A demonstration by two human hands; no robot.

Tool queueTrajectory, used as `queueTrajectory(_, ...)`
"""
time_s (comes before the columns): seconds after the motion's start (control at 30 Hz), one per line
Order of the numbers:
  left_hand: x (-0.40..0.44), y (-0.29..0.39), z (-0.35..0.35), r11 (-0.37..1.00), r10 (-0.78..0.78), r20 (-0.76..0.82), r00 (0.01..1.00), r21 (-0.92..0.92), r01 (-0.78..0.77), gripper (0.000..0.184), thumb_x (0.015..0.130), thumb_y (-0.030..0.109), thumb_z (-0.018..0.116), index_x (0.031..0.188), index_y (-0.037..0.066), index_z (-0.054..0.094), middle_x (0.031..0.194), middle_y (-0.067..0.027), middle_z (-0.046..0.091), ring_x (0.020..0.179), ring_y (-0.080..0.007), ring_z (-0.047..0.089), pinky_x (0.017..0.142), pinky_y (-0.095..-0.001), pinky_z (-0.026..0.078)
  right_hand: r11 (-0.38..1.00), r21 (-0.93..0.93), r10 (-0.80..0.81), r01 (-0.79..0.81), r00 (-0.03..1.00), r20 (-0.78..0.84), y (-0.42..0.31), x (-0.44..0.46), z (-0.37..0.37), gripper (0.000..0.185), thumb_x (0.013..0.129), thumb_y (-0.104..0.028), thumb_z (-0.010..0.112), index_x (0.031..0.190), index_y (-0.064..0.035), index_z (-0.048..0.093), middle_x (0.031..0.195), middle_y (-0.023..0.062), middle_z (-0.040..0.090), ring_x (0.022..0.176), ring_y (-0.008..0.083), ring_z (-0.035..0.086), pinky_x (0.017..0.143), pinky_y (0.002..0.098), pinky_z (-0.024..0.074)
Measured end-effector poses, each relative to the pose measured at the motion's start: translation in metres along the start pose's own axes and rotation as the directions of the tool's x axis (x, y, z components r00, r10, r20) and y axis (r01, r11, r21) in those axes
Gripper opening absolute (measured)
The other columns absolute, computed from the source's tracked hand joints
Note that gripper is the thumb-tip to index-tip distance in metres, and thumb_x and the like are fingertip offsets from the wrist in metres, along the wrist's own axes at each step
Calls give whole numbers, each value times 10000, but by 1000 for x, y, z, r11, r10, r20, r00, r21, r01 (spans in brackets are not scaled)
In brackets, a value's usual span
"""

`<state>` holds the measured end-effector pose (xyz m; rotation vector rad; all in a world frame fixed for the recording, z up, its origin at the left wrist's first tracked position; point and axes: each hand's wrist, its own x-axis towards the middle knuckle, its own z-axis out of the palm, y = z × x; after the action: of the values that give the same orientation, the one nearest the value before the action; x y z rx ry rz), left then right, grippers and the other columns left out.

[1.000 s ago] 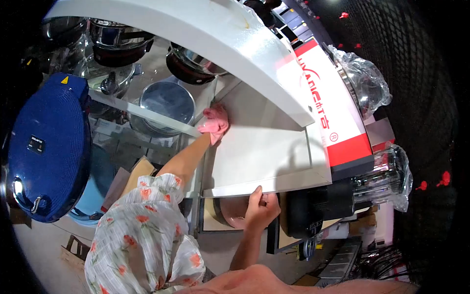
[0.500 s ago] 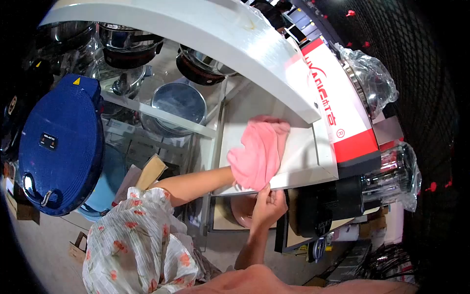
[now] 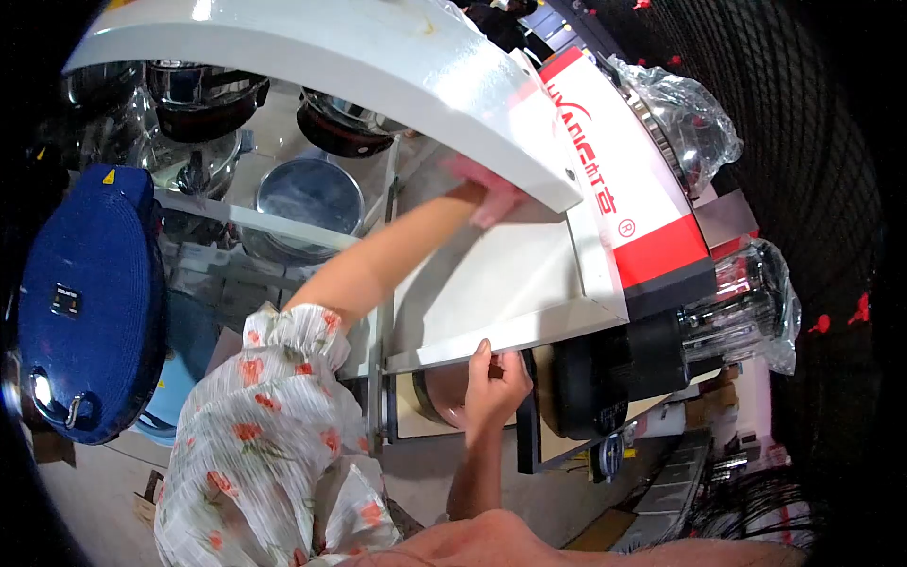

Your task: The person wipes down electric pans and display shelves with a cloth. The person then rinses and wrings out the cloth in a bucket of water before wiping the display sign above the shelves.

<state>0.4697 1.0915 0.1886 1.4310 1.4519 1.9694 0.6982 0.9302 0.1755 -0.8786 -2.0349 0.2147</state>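
My left hand [image 3: 469, 192], blurred by motion, is closed on a pink cloth [image 3: 495, 206] against the inner surface of a white recessed tray [image 3: 487, 335]. Part of the cloth lies behind a curved white frame [image 3: 397, 71]. Lower down, my right hand [image 3: 498, 380] is closed at the tray's near edge, its thumb on the rim and its other fingers curled below.
A blue oval appliance [image 3: 90, 302] stands at the left. Pots [image 3: 345, 128] and a round glass lid [image 3: 310, 198] sit behind the frame. At the right are a red and white sign [image 3: 605, 180], plastic-wrapped glassware [image 3: 746, 307] and a black appliance [image 3: 590, 378].
The pink cloth was spread near the tray's front edge beside my right hand. My left hand has since moved it up and back towards the curved frame. My right hand remains at the edge.
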Motion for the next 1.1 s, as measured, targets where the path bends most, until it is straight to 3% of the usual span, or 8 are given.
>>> queueTrajectory(0.2, -81, 46, 28, 953, 303, -28, 953, -8, -304, 351, 897, 285, 440, 1191, 100, 489, 1120, -118, 513, 1050, -220, 510, 886, -348, 458, 996, -57, 59, -61, 998, -30, 4, -3, 5, 127, 837, -52, 605, 853, 74, 612, 665, 102, 634, 583, 99, 592, 541, 244, 467)
queueTrajectory(0.33, -135, 43, 40, 921, 388, -66, 919, -17, -390, 341, 892, 281, 450, 1181, 107, 495, 1107, -109, 518, 1037, -216, 514, 887, -343, 455, 991, -62, -126, 119, 985, -119, 9, 0, 10, 119, 842, -33, 586, 872, 79, 613, 711, 85, 643, 582, 65, 564, 535, 227, 462)
queueTrajectory(0.53, -210, -48, 44, 983, 166, -27, 986, 85, -163, 325, 884, 275, 464, 1164, 117, 504, 1087, -97, 525, 1018, -209, 521, 888, -336, 451, 995, 75, 67, -69, 997, 32, 6, -5, 4, 138, 892, -34, 536, 900, 91, 593, 696, 18, 584, 569, 63, 529, 517, 210, 436)
queueTrajectory(0.63, -242, -94, 39, 979, 4, 15, 1000, 204, -6, 317, 880, 272, 471, 1156, 122, 509, 1077, -90, 528, 1008, -205, 525, 889, -333, 449, 999, 27, 29, -30, 999, 24, 13, -8, 6, 154, 910, -36, 513, 925, 99, 586, 691, 35, 588, 566, 63, 529, 514, 213, 436)
queueTrajectory(0.83, -219, -127, 1, 895, -246, 64, 967, 397, 202, 301, 872, 267, 485, 1140, 132, 518, 1056, -78, 535, 988, -198, 532, 890, -326, 446, 974, 131, 180, -186, 982, 53, -21, -1, -3, 154, 897, -55, 546, 891, 95, 581, 696, 55, 605, 615, 79, 540, 533, 241, 446)
queueTrajectory(0.9, -180, -123, -21, 855, -327, 75, 942, 448, 261, 296, 870, 265, 490, 1135, 135, 521, 1050, -73, 538, 982, -196, 534, 890, -324, 444, 980, 86, 176, -179, 983, 47, -6, -3, -1, 171, 852, -117, 622, 886, 50, 614, 795, 126, 641, 711, 192, 606, 630, 310, 475)
queueTrajectory(0.97, -151, -108, -32, 755, -399, 99, 912, 600, 265, 296, 916, 242, 473, 1171, 96, 509, 1114, -102, 548, 1063, -234, 525, 917, -361, 435, 977, 95, 184, -189, 981, 52, -1, -4, -1, 200, 825, -165, 666, 876, 26, 634, 836, 171, 653, 780, 270, 630, 698, 369, 478)
queueTrajectory(1.1, -190, -93, -10, 738, -305, 228, 925, 670, 79, 312, 899, 229, 489, 1178, 100, 540, 1143, -97, 558, 1085, -226, 519, 945, -347, 413, 998, 69, 8, -8, 1000, -4, -4, -1, 1, 178, 875, -108, 599, 857, 68, 587, 671, 84, 601, 608, 98, 519, 568, 276, 439)
